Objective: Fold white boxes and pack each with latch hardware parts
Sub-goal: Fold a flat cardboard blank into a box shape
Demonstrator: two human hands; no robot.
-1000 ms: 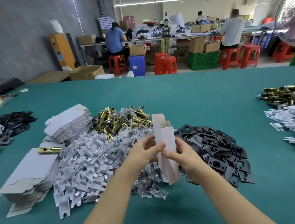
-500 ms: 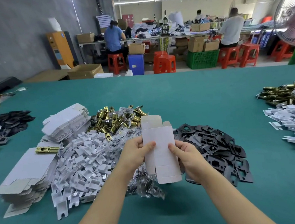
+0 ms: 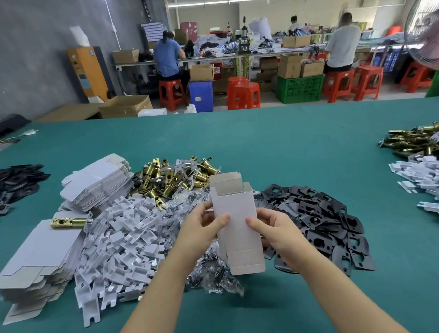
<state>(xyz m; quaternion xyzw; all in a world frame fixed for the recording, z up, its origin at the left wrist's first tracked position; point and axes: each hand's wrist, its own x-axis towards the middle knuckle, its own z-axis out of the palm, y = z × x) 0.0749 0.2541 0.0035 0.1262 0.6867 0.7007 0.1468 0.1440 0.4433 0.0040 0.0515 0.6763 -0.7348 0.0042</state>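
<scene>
White box, squared open, top flaps up, held upright over surface; pinched by left hand and right hand, thumbs on front.

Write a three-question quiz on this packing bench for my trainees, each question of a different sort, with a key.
1. True or false: the white box lies flat on the table.
2. Which pile lies just right of the box? A) brass latches B) black plates C) flat cartons
3. Fill in: the box's top end is ____.

Key:
1. False; the left hand and right hand hold it upright.
2. B, the black plates.
3. Open.
</scene>
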